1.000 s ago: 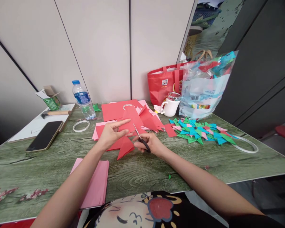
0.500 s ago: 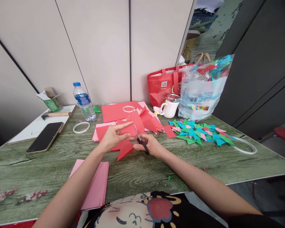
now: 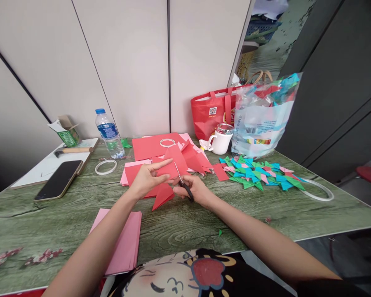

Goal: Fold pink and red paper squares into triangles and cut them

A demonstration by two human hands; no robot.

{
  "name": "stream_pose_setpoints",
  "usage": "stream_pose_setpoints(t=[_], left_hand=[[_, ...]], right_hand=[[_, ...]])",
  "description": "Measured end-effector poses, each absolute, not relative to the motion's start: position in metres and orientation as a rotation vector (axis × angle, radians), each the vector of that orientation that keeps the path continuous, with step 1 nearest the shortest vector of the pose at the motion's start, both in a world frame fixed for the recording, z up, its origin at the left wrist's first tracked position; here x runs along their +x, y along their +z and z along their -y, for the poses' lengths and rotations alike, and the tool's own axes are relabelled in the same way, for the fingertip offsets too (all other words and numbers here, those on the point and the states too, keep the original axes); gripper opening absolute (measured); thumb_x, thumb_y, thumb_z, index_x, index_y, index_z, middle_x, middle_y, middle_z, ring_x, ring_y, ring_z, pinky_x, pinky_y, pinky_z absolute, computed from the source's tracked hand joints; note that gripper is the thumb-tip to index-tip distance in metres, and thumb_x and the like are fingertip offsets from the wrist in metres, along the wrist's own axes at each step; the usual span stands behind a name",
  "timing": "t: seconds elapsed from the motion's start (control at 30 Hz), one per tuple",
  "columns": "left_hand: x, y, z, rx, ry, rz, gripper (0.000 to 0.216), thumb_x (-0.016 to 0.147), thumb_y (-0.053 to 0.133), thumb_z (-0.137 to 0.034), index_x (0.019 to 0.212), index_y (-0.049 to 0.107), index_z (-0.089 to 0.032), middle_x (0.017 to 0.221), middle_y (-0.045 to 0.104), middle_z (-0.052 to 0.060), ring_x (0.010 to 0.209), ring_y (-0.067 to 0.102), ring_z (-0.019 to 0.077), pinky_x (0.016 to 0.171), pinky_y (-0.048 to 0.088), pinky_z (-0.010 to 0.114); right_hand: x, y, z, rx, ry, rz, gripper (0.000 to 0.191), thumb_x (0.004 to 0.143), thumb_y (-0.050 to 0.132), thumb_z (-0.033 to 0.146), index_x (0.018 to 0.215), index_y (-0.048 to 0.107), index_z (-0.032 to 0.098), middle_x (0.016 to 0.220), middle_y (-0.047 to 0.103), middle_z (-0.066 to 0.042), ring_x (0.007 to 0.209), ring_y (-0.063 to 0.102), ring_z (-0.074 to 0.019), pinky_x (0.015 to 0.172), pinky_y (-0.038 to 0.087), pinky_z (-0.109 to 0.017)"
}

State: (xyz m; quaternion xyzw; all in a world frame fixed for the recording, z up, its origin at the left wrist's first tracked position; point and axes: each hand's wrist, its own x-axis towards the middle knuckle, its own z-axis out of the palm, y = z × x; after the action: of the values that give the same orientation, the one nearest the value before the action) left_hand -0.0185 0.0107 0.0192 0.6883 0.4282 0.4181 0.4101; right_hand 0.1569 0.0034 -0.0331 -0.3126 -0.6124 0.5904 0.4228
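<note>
My left hand pinches a sheet of red paper and holds it up above the green wood-grain table. My right hand grips black-handled scissors whose blades cut into that sheet from below. A red triangle of paper hangs or lies just under my hands. Behind them lies a pile of red and pink sheets.
A pink paper stack lies near the front edge. At left are a phone, a tape ring, a water bottle, a hammer. At right are folded coloured triangles, a white mug, a plastic bag, a red bag.
The scissors have crept a little further up into the red sheet. Both hands stay in nearly the same place.
</note>
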Motion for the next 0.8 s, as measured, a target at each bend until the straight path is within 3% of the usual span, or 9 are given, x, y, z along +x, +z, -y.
stream_pose_setpoints(t=[0.2,0.47,0.53,0.7,0.8], left_hand=[[-0.022,0.0153,-0.0145,1.796,1.075,-1.071,0.044,0.073,0.06,-0.033,0.115,0.058,-0.019,0.111,0.063,0.008,0.095,0.059,0.0205,0.081,0.046,0.031],[-0.0198,0.0155,-0.0138,1.791,1.144,-1.085,0.04,0.075,0.058,-0.037,0.111,0.061,-0.02,0.11,0.064,0.007,0.1,0.057,0.0219,0.082,0.046,0.031],[-0.0195,0.0146,-0.015,1.731,1.232,-1.096,0.039,0.074,0.059,-0.038,0.108,0.063,-0.02,0.107,0.065,0.007,0.095,0.059,0.0209,0.076,0.048,0.028],[-0.0205,0.0149,-0.0183,1.514,1.346,-1.174,0.037,0.063,0.069,-0.035,0.096,0.069,-0.018,0.081,0.07,0.005,0.061,0.058,0.0127,0.051,0.044,0.022],[-0.02,0.0158,-0.0177,1.48,1.345,-1.199,0.032,0.059,0.072,-0.032,0.088,0.071,-0.017,0.076,0.069,0.004,0.056,0.054,0.0097,0.047,0.041,0.02]], right_hand=[[0.1575,-0.0353,-0.0041,-0.804,1.466,1.537,0.036,0.057,0.073,0.041,0.074,0.054,0.015,0.048,0.05,0.006,0.041,0.041,-0.0055,0.041,0.033,-0.019],[0.1565,-0.0339,-0.003,-0.832,1.447,1.538,0.037,0.058,0.071,0.046,0.068,0.054,0.015,0.045,0.05,0.006,0.037,0.041,-0.0054,0.038,0.033,-0.02],[0.1566,-0.0338,-0.0031,-0.845,1.449,1.53,0.038,0.057,0.071,0.047,0.069,0.055,0.015,0.045,0.051,0.006,0.037,0.042,-0.0056,0.038,0.033,-0.02],[0.1582,-0.0355,-0.0035,-0.866,1.46,1.538,0.037,0.056,0.073,0.043,0.073,0.058,0.013,0.051,0.056,0.003,0.04,0.045,-0.0063,0.041,0.037,-0.02],[0.1587,-0.0359,-0.0033,-0.88,1.473,1.527,0.037,0.056,0.074,0.04,0.078,0.06,0.013,0.053,0.056,0.004,0.043,0.047,-0.0069,0.045,0.039,-0.021]])
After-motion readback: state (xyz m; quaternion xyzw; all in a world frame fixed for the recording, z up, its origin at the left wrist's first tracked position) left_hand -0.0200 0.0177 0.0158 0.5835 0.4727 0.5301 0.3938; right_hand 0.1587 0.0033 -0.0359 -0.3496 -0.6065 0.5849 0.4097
